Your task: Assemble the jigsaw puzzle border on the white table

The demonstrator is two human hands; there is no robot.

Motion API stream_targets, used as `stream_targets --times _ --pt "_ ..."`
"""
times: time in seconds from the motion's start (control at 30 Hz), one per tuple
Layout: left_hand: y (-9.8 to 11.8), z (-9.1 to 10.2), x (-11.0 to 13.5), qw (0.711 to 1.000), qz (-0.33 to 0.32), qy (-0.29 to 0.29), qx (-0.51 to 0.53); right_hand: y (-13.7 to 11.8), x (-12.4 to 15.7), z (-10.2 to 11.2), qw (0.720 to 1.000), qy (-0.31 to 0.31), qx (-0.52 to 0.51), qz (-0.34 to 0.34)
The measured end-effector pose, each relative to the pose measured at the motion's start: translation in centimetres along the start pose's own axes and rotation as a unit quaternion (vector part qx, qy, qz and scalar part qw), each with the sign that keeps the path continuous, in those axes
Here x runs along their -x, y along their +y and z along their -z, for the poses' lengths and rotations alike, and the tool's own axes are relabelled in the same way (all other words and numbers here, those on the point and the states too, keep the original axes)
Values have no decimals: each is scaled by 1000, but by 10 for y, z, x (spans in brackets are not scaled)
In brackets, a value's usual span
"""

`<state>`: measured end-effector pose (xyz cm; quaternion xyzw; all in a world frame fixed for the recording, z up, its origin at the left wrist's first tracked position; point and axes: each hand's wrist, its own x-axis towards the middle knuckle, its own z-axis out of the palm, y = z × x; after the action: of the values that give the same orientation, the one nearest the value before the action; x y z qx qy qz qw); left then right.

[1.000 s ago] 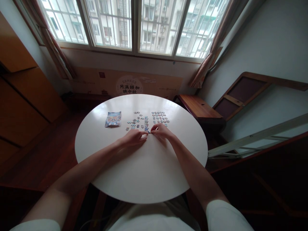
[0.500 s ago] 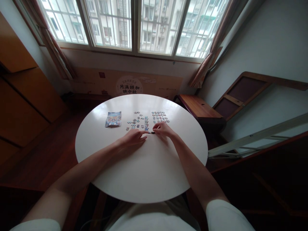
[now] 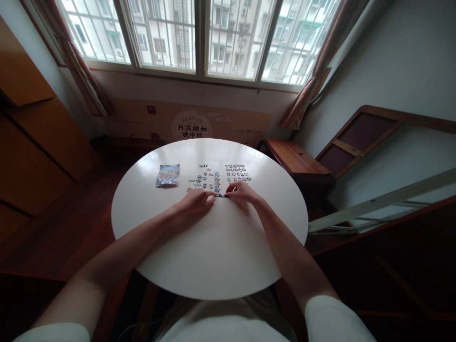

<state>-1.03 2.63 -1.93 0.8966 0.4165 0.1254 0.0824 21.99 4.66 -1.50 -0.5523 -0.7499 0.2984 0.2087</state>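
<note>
An upright strip of joined jigsaw puzzle pieces lies on the white round table, with a short row of pieces running right from its lower end. At the lower left corner of this joined section, my left hand grips the edge between thumb and index finger. My right hand pinches a dark puzzle piece at the right end of the short row. The fingers partly cover that piece. Loose pieces are scattered left of the strip, and loose pieces in rows lie to its right.
A colourful picture sheet or packet lies on the left of the round table. Beyond the table's right edge stands a wooden-topped seat or low stand. A printed cardboard panel leans below the window.
My left hand's index finger has drawn back from pointing along the row, and its fingers have closed at the corner. My right hand stays nearly in place on its piece.
</note>
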Motion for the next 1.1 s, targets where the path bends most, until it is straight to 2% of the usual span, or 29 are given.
stream_targets --times 0.17,0.37,0.73,1.1 --pt "0 1 1 1000 -3 -3 2 2 0 0 1000 1 -7 6" --pt "-1 1 0 1000 -15 1 8 4 -1 -1 999 30 -11 -12" --pt "-2 1 0 1000 -14 -4 7 2 1 -1 1000 13 8 12" --pt "-2 1 0 1000 -18 -6 12 0 1 -2 1000 16 20 7"
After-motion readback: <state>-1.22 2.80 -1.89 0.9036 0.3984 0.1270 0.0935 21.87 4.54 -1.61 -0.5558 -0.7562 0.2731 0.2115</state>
